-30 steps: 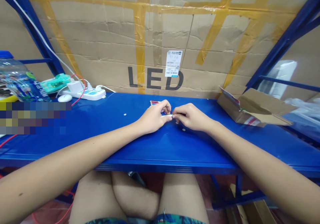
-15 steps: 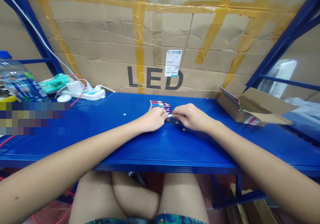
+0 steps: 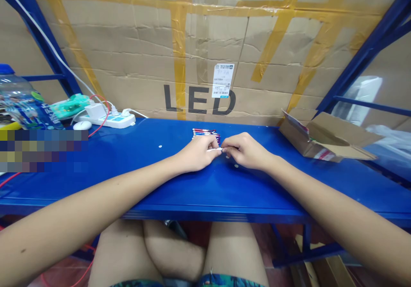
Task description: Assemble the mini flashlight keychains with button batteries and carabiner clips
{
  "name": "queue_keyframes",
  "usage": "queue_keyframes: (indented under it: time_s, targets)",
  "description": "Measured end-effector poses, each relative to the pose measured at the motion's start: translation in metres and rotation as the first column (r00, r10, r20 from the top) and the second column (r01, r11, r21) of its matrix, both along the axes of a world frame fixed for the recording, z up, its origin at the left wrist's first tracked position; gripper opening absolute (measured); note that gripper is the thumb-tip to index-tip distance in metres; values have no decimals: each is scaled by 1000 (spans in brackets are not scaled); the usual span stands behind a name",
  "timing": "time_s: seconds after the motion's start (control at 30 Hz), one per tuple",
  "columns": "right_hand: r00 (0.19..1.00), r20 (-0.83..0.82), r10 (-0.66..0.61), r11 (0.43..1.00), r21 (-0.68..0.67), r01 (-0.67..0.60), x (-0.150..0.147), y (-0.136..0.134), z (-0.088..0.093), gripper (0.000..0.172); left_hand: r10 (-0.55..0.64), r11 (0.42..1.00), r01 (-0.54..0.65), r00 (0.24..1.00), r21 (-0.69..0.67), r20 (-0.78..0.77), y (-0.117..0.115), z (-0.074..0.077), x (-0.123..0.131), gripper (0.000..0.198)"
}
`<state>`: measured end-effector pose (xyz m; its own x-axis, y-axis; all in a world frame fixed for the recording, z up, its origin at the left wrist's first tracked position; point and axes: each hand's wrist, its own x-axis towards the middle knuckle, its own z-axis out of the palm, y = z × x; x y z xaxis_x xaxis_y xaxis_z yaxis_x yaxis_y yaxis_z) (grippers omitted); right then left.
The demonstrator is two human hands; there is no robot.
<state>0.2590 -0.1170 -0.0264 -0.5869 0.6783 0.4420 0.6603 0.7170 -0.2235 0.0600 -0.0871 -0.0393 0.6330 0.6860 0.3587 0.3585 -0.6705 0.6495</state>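
Between my two hands is a small, thin white pen-like piece (image 3: 214, 149), its details too small to tell. My left hand (image 3: 199, 152) has its thumb and fingers closed on its left part. The fingertips of my right hand (image 3: 240, 149) pinch its right end. Just behind my hands, a row of several slim pens (image 3: 205, 131), red and blue with silvery parts, lies side by side on the blue table (image 3: 192, 188). My left hand covers part of that row.
An open cardboard box (image 3: 308, 143) stands at the right. At the left are a white power strip (image 3: 118, 119) with plugs and cables, a white rounded case (image 3: 82, 125) and a large bottle (image 3: 27, 103). A big carton (image 3: 128, 64) marked LED rises behind the table.
My left hand has shifted slightly and its thumb and fingers sit differently, so more of the white piece shows. My right hand has barely moved.
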Motion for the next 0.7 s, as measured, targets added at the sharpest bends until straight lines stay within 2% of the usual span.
queue_keyframes:
  time_s: [0.07,0.17,0.3,0.47,0.7]
  targets:
    - [998,-55,-26,997,-80,21,-1,0,2,21,-1,989,7,999,146,-36,-2,-1,0,13]
    - [988,-134,-74,976,-215,44,-1,0,4,19,2,940,39,993,338,-118,-5,-2,-1,11]
    - [971,-209,-114,938,-345,36,-2,2,4,21,52,872,65,973,485,-223,-6,-3,0,11]
    - [971,-210,-116,929,-369,31,0,3,6,20,62,857,69,970,511,-236,-4,-4,1,10]
    - [993,-103,-62,961,-274,31,4,2,11,19,48,901,30,985,433,-168,-5,-3,1,7]
